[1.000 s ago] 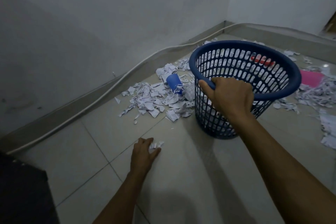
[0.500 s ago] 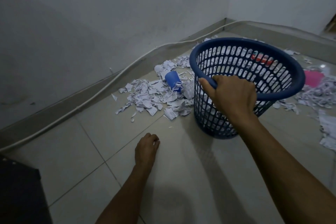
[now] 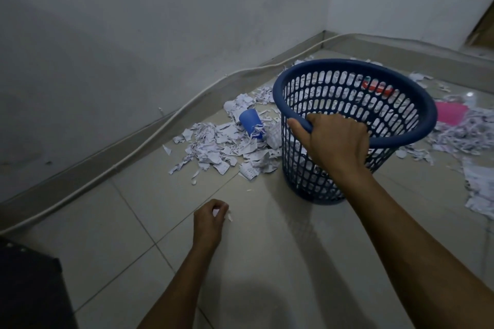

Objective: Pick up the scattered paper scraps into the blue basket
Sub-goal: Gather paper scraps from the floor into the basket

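Two hands: both were in view, reaching forward over the tiled floor (image 3: 160, 222).
Left hand (image 3: 208, 224): low over the floor, fingers curled in and pinching a few small white scraps (image 3: 216, 212); one sliver (image 3: 230, 216) poked out just beside the fingertips.
Right hand (image 3: 335, 141): clamped on the near rim of the blue basket (image 3: 417, 104), fingers wrapped over the rim into the inside, thumb on the outside.
Blue basket: a round slotted plastic bin, tilted toward the person, its base on the floor; pale paper showed through the slots low in it, and something red (image 3: 377, 87) showed through the far wall, though whether inside or behind I cannot tell.
Paper scraps, left pile (image 3: 222, 147): heaped on the floor just beside the basket's left side, between it and the wall.
Blue cup (image 3: 250, 121): lying on its side in that pile.
Paper scraps, right (image 3: 465, 136): a second spread on the floor beyond and right of the basket, with a pink sheet (image 3: 450, 112) among it.
White cable (image 3: 133, 147): ran along the foot of the wall.
Dark object (image 3: 29, 288): at the lower left corner, unidentifiable.
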A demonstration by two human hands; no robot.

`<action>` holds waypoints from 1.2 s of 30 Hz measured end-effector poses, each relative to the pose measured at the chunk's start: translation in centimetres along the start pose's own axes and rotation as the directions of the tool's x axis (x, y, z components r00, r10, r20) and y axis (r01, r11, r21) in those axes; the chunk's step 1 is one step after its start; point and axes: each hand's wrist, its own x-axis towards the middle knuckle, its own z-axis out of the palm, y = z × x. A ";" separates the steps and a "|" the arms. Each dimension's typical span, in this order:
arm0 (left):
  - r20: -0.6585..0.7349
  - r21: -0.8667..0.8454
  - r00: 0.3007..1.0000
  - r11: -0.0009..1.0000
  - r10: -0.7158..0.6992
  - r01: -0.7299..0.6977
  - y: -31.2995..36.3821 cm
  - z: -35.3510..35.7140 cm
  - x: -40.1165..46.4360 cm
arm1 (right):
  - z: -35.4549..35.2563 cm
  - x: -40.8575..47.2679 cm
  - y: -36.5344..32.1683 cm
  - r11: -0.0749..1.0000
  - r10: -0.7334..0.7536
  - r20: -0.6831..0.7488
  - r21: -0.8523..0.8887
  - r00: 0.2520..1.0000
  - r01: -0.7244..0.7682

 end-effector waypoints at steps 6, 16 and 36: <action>-0.020 -0.105 1.000 0.994 0.015 -0.017 2.3 -0.9 0.7 | 0.0 0.1 0.0 1.000 0.003 0.003 0.023 1.000 -0.003; -0.109 -0.220 0.951 0.926 0.291 -0.308 16.1 -3.2 6.6 | -0.1 0.2 0.1 0.999 -0.002 -0.004 0.036 1.000 0.002; 0.053 -0.124 0.851 0.849 0.523 -0.514 29.2 -1.4 10.8 | -0.6 -0.1 0.0 0.997 0.011 0.054 0.075 0.998 -0.015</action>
